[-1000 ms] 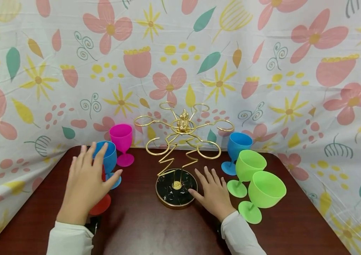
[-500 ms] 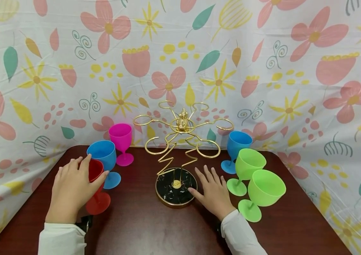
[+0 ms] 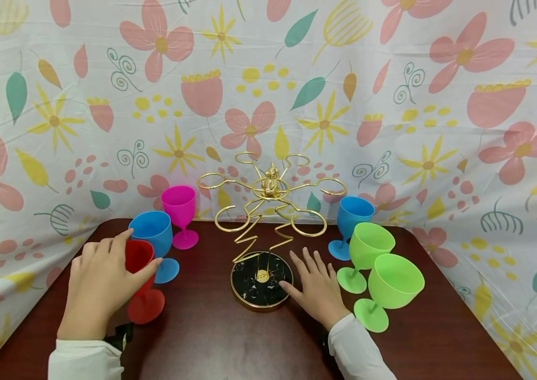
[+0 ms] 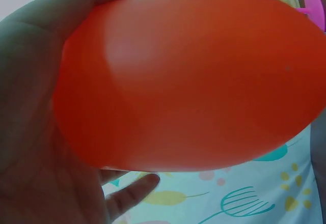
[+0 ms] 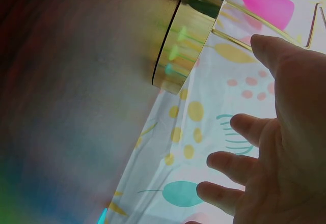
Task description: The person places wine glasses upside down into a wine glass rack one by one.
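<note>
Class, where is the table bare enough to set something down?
Bare: the table between the red goblet and the black base, and nearer, between the white sleeves. Crowded: left, where a blue goblet and pink goblet stand beyond the red; right, where another blue goblet and two green goblets cluster.

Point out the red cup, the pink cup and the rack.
Red cup (image 4: 188, 79), left wrist view: outer side of the bowl.
Pink cup (image 3: 180, 212), head view: outside of the bowl.
Rack (image 3: 262, 290), head view: top of its round black base.
</note>
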Demonstrator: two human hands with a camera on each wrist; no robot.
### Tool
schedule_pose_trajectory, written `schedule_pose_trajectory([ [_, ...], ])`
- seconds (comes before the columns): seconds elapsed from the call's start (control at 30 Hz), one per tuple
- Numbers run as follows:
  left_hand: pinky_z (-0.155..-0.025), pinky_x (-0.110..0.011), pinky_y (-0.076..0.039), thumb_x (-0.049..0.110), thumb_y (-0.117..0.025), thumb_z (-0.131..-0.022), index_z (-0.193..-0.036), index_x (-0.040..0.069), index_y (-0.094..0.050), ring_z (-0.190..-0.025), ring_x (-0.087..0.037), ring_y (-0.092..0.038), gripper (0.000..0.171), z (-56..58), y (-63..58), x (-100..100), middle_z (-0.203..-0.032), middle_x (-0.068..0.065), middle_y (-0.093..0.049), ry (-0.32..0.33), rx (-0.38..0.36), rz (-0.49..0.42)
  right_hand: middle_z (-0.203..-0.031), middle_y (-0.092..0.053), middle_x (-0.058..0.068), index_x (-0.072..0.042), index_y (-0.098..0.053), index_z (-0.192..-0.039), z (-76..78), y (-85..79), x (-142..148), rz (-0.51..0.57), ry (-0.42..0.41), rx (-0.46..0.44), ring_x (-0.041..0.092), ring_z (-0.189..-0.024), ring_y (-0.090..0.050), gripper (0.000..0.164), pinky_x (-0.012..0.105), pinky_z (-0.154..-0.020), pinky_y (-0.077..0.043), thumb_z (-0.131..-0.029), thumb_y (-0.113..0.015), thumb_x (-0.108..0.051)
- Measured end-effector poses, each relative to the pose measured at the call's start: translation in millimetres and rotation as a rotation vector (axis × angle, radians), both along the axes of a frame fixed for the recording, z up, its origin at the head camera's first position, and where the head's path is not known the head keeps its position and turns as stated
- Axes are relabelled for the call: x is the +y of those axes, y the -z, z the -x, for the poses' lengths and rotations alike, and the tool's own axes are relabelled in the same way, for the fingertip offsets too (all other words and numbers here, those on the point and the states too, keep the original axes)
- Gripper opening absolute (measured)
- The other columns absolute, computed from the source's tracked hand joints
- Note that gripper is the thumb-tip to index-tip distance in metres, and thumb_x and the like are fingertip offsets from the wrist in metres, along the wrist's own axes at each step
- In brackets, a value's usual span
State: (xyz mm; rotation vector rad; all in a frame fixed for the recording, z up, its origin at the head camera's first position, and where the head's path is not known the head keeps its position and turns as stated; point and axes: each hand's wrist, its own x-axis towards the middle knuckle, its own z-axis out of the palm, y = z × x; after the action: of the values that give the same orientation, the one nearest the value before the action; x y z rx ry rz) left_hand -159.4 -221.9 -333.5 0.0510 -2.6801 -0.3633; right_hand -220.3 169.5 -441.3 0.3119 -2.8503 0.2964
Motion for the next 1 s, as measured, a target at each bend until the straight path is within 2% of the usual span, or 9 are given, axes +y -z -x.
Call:
schedule_pose_trajectory([
  [0.13,-0.075,-0.059,-0.039,0.068,-0.056,-0.077,-0.131,0.005,-0.048,-0.1,-0.047,-0.04,0.083,-2.5,-4.4,-0.3,-0.116,-0.027,-0.053,0.027,0.043,-0.016,-0.154,-0.027,0.008,-0.032,-0.028,-0.147,0.3,-1.4,-0.1,0.0,0.004,0.0,0.035,-0.142,-0.022,0.078,0.065,-0.107,-0.02,-0.082,-0.048,-0.07],
  [0.2,-0.078,-0.059,-0.039,0.065,-0.056,-0.08,-0.13,0.005,-0.049,-0.099,-0.048,-0.04,0.078,-2.9,-5.5,-0.6,-0.115,-0.028,-0.053,0.047,0.039,-0.029,-0.154,-0.027,0.008,-0.031,-0.028,-0.147,0.5,-1.8,0.0,0.0,0.006,0.003,0.035,-0.142,-0.023,0.078,0.065,-0.107,-0.021,-0.082,-0.048,-0.069],
  [0.5,-0.089,-0.06,-0.029,0.057,-0.042,-0.092,-0.14,0.008,-0.035,-0.11,-0.051,-0.035,0.069,-5.3,-7.7,0.1,-0.124,-0.033,-0.046,0.184,-0.141,-0.126,-0.154,-0.027,0.008,-0.032,-0.028,-0.147,-0.3,0.2,-0.3,0.004,0.0,0.003,0.034,-0.142,-0.022,0.077,0.065,-0.107,-0.021,-0.082,-0.047,-0.07],
  [0.7,-0.09,-0.062,-0.026,0.051,-0.038,-0.096,-0.143,0.013,-0.031,-0.113,-0.05,-0.039,0.061,-3.1,-1.5,-0.6,-0.126,-0.034,-0.047,0.245,-0.221,-0.161,-0.154,-0.026,0.008,-0.031,-0.029,-0.146,-0.9,1.5,-0.3,0.01,-0.006,-0.011,0.033,-0.142,-0.022,0.076,0.064,-0.108,-0.02,-0.083,-0.046,-0.07],
  [0.8,-0.087,-0.062,-0.035,0.05,-0.035,-0.097,-0.142,0.018,-0.03,-0.111,-0.049,-0.041,0.055,-1.8,-0.2,0.0,-0.125,-0.031,-0.049,0.274,-0.26,-0.198,-0.153,-0.027,0.008,-0.03,-0.032,-0.145,-1.4,1.4,-0.1,0.022,-0.008,-0.012,0.033,-0.142,-0.022,0.075,0.064,-0.108,-0.02,-0.083,-0.047,-0.069],
  [0.9,-0.08,-0.058,-0.046,0.048,-0.034,-0.098,-0.141,0.021,-0.029,-0.111,-0.044,-0.045,0.051,0.3,0.9,1.0,-0.126,-0.024,-0.049,0.34,-0.295,-0.272,-0.153,-0.028,0.008,-0.028,-0.035,-0.144,-1.7,1.1,0.9,0.039,-0.011,-0.017,0.033,-0.142,-0.022,0.074,0.064,-0.108,-0.02,-0.083,-0.048,-0.068],
  [1.0,-0.078,-0.052,-0.05,0.046,-0.033,-0.099,-0.14,0.022,-0.028,-0.112,-0.038,-0.049,0.048,1.4,4.0,1.4,-0.127,-0.018,-0.05,0.412,-0.336,-0.353,-0.153,-0.029,0.008,-0.027,-0.037,-0.144,-1.5,1.2,1.6,0.052,-0.018,-0.026,0.032,-0.142,-0.022,0.073,0.064,-0.108,-0.021,-0.084,-0.048,-0.068],
])
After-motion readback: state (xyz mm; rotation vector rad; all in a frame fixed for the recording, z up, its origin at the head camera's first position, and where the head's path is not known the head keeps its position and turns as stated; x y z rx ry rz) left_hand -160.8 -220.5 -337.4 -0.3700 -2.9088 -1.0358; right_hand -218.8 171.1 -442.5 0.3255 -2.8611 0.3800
